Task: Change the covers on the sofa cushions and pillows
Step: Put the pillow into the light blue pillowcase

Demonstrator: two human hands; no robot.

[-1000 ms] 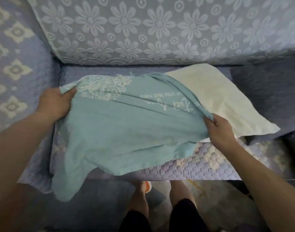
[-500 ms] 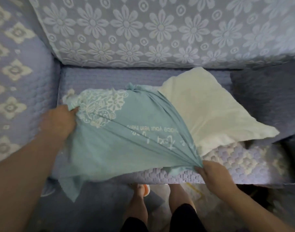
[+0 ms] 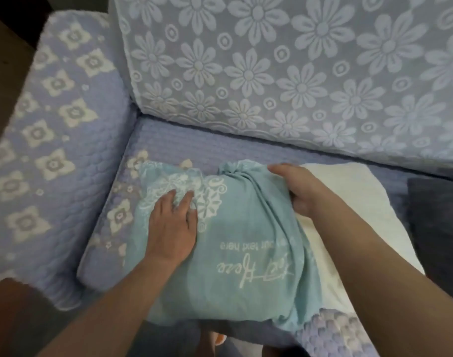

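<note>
A teal pillow cover (image 3: 235, 274) with white lace print and script lettering lies over the left part of a white bare pillow (image 3: 354, 228) on the sofa seat (image 3: 184, 145). My left hand (image 3: 172, 228) rests flat on the cover's printed corner, fingers spread. My right hand (image 3: 297, 191) grips a bunched fold of the cover at its far edge, where cover meets pillow. The pillow's right half sticks out uncovered.
The sofa has a lilac quilted armrest (image 3: 47, 140) on the left and a back cushion (image 3: 297, 73) in a floral lace cover. A dark grey cushion (image 3: 436, 228) sits at the right edge. Feet show on the floor below the seat front.
The view moved closer and left. My left hand let go of the cover's edge and now presses flat on it. My right hand moved from the near edge up to the far edge.
</note>
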